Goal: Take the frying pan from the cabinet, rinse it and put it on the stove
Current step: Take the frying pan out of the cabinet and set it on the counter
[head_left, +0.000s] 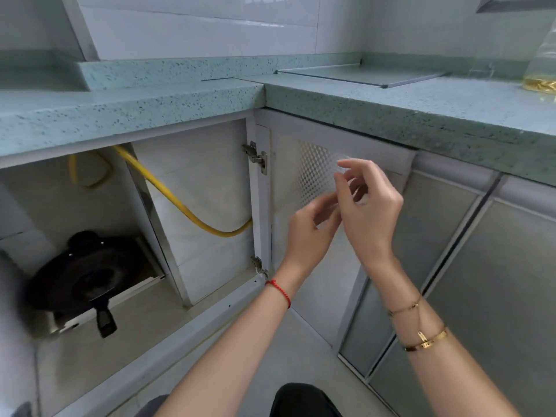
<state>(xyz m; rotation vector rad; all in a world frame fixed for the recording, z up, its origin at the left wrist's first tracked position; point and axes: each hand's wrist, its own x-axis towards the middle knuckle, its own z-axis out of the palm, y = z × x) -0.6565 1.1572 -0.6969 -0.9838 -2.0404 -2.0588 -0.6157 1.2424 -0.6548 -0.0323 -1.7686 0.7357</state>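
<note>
A black frying pan point(81, 278) sits low inside the open cabinet at the lower left, its handle point(105, 319) pointing out toward me over the cabinet's front edge. Far to the right of the pan, my left hand point(311, 233) and my right hand point(370, 206) hover close together in front of the swung-open cabinet door point(304, 176). Both have loosely curled fingers and hold nothing. A flat glass stove top point(364, 74) is set into the green counter at the upper right.
A yellow gas hose point(180, 200) curves through the open cabinet. The green speckled counter point(180, 97) overhangs the cabinets. Closed frosted cabinet doors point(469, 284) fill the right. A clear bag with yellow contents point(541, 67) stands at the counter's far right.
</note>
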